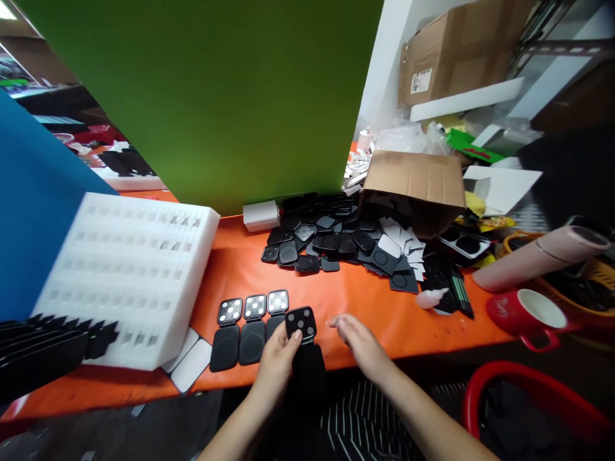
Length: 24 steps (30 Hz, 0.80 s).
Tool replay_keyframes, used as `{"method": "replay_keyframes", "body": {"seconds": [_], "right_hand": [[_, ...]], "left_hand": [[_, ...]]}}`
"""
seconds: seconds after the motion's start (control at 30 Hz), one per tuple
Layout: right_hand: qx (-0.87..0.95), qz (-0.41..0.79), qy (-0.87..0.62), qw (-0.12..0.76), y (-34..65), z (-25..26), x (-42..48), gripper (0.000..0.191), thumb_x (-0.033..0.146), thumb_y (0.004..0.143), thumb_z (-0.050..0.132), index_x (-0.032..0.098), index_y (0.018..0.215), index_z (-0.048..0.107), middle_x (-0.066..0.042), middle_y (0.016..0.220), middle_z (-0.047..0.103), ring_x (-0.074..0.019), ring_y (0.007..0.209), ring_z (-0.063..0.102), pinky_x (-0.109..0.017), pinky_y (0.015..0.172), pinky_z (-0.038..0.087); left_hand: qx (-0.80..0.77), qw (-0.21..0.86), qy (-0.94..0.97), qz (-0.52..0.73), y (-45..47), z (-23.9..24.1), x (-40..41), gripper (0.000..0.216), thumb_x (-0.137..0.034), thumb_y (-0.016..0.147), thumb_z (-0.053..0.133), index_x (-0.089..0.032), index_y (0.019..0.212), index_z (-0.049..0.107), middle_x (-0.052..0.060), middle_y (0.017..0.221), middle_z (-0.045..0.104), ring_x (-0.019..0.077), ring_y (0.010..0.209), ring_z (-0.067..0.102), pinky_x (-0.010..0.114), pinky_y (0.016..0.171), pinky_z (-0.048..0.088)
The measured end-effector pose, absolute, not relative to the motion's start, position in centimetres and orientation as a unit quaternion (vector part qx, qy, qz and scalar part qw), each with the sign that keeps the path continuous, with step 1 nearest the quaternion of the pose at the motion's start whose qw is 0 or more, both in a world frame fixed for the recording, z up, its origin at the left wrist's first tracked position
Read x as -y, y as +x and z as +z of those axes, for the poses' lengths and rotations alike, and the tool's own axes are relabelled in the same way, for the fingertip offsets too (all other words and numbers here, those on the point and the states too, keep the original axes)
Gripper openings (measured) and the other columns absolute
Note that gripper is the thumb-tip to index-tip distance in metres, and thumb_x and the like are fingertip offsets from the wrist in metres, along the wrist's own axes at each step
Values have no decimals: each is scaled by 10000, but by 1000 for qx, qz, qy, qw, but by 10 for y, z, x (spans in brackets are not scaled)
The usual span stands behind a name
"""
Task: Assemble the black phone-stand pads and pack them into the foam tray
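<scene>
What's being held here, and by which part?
The left hand holds a black hinged device by its left edge, near the hinge; the right hand appears empty.

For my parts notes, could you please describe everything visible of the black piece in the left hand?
The black piece is held in the left hand, its thumb on the front. The upper panel is squarish with rounded corners and greyish round spots; a narrow, pale link below joins it to a dark lower panel with an unclear outline. It looks like plastic, opened out, held over the near edge of the orange table.
</scene>
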State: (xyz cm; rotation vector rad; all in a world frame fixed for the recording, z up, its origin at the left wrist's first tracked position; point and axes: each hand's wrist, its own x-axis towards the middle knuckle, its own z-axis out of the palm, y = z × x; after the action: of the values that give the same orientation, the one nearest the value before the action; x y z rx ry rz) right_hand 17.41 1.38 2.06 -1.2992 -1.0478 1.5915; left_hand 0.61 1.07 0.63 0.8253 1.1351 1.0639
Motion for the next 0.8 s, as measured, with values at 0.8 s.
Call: {"method": "replay_keyframes", "body": {"seconds": [0.8], "right_hand": [[746,234,-621,52,148,-27,-88,342,453,862,349,221,940,588,-48,847,660,-177,777,597,-234,606,346]], "left_hand": [[-494,103,860,72,-35,-45,-25,613,-453,843,366,-258,1376,133,47,1433,205,277,1296,185,518,1026,125]]}}
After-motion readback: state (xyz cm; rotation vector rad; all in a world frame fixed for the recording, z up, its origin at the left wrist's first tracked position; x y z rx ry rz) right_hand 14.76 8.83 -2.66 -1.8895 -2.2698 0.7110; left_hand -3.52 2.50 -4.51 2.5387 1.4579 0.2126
